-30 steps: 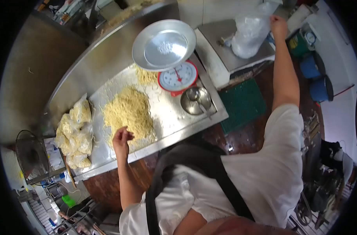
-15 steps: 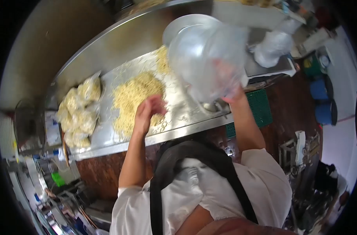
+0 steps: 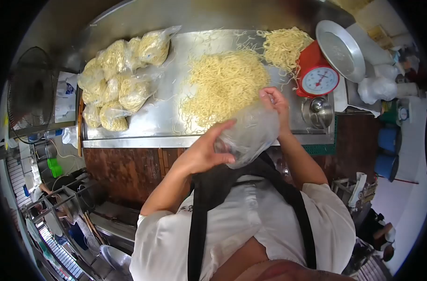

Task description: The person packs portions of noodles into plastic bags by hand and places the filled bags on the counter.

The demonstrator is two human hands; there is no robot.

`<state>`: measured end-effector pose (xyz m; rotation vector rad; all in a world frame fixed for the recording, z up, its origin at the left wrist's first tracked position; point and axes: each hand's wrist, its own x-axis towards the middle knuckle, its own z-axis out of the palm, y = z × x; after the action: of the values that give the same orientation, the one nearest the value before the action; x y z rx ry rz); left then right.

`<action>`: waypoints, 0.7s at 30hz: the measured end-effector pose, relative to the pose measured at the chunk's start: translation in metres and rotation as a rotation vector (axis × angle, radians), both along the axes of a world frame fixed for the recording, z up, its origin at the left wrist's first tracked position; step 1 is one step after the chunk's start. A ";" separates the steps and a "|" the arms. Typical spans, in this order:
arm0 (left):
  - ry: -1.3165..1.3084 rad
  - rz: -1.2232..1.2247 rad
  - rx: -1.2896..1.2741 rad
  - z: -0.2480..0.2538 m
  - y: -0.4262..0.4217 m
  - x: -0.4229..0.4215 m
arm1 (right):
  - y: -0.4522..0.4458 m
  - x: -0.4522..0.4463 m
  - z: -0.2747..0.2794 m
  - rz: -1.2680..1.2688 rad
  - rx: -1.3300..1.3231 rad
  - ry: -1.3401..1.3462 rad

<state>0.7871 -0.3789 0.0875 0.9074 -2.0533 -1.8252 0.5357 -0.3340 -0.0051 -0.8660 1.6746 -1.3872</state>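
Observation:
A clear plastic bag point(image 3: 252, 133) hangs between my hands in front of the steel table's edge. My right hand point(image 3: 276, 105) pinches its upper right side. At the bag's lower left is my left hand point(image 3: 212, 149), fingers and thumb spread apart, touching the plastic. Just beyond the bag lies a large heap of pale noodles point(image 3: 225, 84) on the steel table point(image 3: 171, 119). A smaller noodle pile point(image 3: 286, 47) sits farther back, beside the red scale point(image 3: 319, 77). Several filled noodle bags point(image 3: 115, 86) are grouped on the table's left part.
The scale's round metal pan point(image 3: 340, 50) sits on top of it. A metal bowl with a ladle point(image 3: 317, 112) is at the table's right front corner. Bundled plastic bags point(image 3: 377, 89) lie on a side counter. A fan point(image 3: 30, 93) stands at the left.
My right hand has come back from the plastic bundle at the right with a clear bag. My left hand has moved from the noodle heap to the bag. The view has turned.

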 end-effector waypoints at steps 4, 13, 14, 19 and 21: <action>-0.207 0.351 0.152 -0.037 -0.029 0.056 | -0.060 0.040 -0.019 0.272 -0.019 0.144; 0.166 0.945 0.138 -0.075 -0.126 0.161 | -0.183 -0.034 -0.151 0.133 0.511 0.815; 0.164 0.978 0.142 -0.071 -0.128 0.159 | -0.184 -0.039 -0.150 0.165 0.363 0.793; 0.006 1.061 0.089 -0.055 -0.155 0.133 | -0.138 -0.047 -0.076 -0.008 0.058 0.074; -0.104 0.966 -0.066 -0.065 -0.193 0.123 | -0.130 -0.051 -0.031 -0.107 -0.221 -0.085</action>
<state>0.9104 -0.5724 0.0227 1.6109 -1.2899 -1.1717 0.4850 -0.4642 -0.0359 -0.8360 1.5429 -1.6826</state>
